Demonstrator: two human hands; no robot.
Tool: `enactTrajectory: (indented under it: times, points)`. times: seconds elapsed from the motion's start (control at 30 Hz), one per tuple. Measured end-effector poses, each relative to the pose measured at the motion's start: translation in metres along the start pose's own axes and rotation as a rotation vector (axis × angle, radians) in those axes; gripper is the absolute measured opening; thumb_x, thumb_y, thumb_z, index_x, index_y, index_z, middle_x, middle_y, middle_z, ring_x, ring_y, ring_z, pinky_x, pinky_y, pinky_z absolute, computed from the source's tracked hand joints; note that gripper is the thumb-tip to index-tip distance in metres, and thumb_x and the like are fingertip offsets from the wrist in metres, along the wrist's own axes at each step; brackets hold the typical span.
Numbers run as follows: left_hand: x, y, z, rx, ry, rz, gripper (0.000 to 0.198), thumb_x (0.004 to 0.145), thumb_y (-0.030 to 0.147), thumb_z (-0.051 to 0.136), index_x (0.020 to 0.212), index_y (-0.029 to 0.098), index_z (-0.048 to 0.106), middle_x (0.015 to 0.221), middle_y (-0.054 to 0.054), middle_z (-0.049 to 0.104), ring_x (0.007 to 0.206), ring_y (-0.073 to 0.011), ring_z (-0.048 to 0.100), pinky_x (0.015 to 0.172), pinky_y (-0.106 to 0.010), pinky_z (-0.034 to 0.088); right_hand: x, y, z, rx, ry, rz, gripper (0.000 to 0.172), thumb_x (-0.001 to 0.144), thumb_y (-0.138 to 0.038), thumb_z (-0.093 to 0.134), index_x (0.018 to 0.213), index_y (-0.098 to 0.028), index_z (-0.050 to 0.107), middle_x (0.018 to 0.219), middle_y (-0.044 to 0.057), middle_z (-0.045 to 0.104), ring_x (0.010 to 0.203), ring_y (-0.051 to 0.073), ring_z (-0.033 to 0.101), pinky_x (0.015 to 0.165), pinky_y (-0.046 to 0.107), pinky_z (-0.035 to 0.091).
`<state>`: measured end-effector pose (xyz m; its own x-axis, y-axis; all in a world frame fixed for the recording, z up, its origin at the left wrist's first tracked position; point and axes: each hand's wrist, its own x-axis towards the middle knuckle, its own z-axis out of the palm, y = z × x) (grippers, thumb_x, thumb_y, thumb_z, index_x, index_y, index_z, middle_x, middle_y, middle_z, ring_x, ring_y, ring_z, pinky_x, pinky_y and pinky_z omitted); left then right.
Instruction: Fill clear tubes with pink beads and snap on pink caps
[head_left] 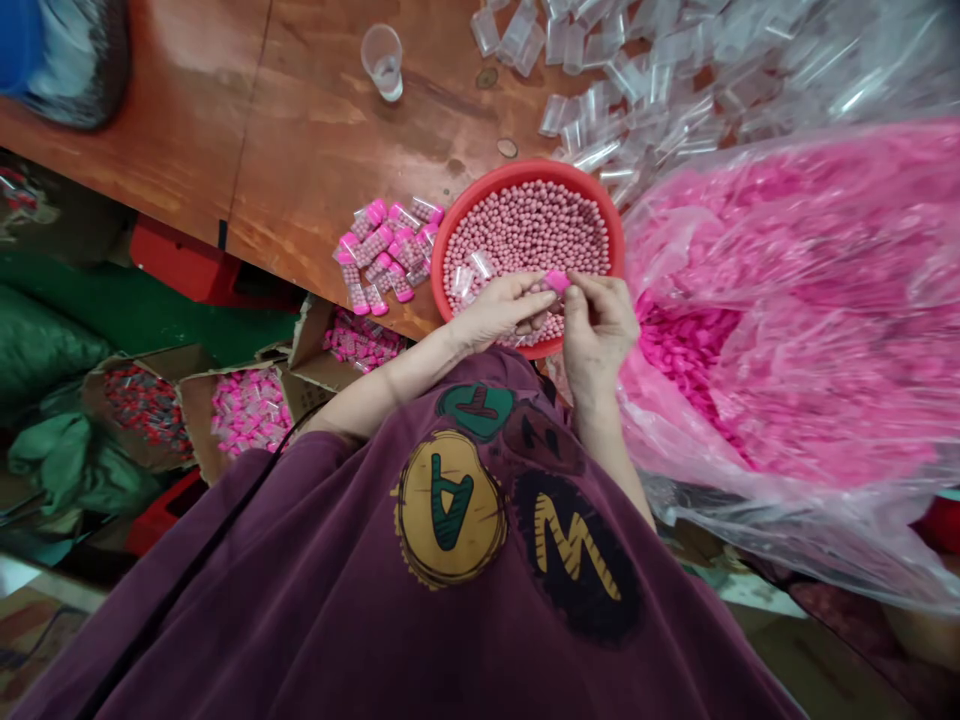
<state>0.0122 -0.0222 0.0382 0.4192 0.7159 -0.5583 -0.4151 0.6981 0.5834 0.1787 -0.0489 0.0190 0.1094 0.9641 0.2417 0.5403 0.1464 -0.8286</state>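
Over the near rim of a red basin (616, 215) full of pink beads (536, 220), my two hands meet. My left hand (504, 305) is closed around a small clear tube of beads, mostly hidden by the fingers. Its bright pink cap (556, 281) sits at the tube's end, pinched between the thumb and fingers of my right hand (600, 325). Whether the cap is fully seated I cannot tell. A few clear tubes (480, 266) lie on the beads at the basin's left side. Left of the basin is a pile of bead-filled tubes with pink caps (390, 245).
Loose clear tubes (600, 50) spread across the back right of the wooden table (315, 130). A clear cup (383, 62) stands farther back. At right lies a large plastic bag of pink caps (810, 320). Cardboard boxes of capped tubes (251, 405) stand below the table's left edge.
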Motion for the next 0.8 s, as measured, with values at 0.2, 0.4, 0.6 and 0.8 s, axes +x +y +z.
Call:
enactTrajectory:
  times: [0.2, 0.4, 0.6, 0.8]
  points:
    - [0.006, -0.006, -0.003, -0.030, 0.044, 0.019, 0.011, 0.111, 0.009, 0.077, 0.112, 0.018, 0.083, 0.081, 0.006, 0.065, 0.068, -0.0072, 0.056, 0.071, -0.026, 0.045, 0.004, 0.007, -0.004, 0.041, -0.056, 0.027, 0.036, 0.121, -0.059, 0.067, 0.117, -0.029, 0.088, 0.109, 0.008, 0.081, 0.107, 0.028, 0.081, 0.102, 0.054, 0.071]
    - [0.008, -0.006, -0.003, -0.015, -0.050, 0.011, 0.021, 0.111, 0.031, 0.088, 0.099, 0.018, 0.076, 0.080, 0.004, 0.066, 0.063, -0.0056, 0.055, 0.061, -0.023, 0.043, 0.010, 0.013, -0.007, 0.017, -0.100, -0.048, 0.035, 0.120, -0.055, 0.067, 0.118, -0.028, 0.088, 0.111, 0.009, 0.085, 0.106, 0.027, 0.082, 0.099, 0.053, 0.072]
    - [0.010, -0.011, -0.011, 0.068, -0.055, 0.017, 0.035, 0.113, 0.041, 0.088, 0.092, 0.016, 0.074, 0.071, 0.004, 0.063, 0.057, -0.0043, 0.051, 0.055, -0.021, 0.034, 0.011, 0.011, -0.016, -0.007, -0.239, -0.051, 0.028, 0.117, -0.047, 0.066, 0.115, -0.029, 0.087, 0.114, 0.009, 0.085, 0.108, 0.027, 0.083, 0.100, 0.051, 0.074]
    - [0.006, -0.003, -0.017, 0.213, -0.057, 0.048, 0.032, 0.104, 0.037, 0.098, 0.092, 0.017, 0.076, 0.067, 0.008, 0.059, 0.057, -0.0041, 0.050, 0.055, -0.020, 0.034, 0.019, -0.007, -0.035, 0.057, -0.385, -0.174, 0.021, 0.108, -0.032, 0.069, 0.120, -0.028, 0.086, 0.119, 0.009, 0.084, 0.110, 0.029, 0.082, 0.097, 0.052, 0.075]
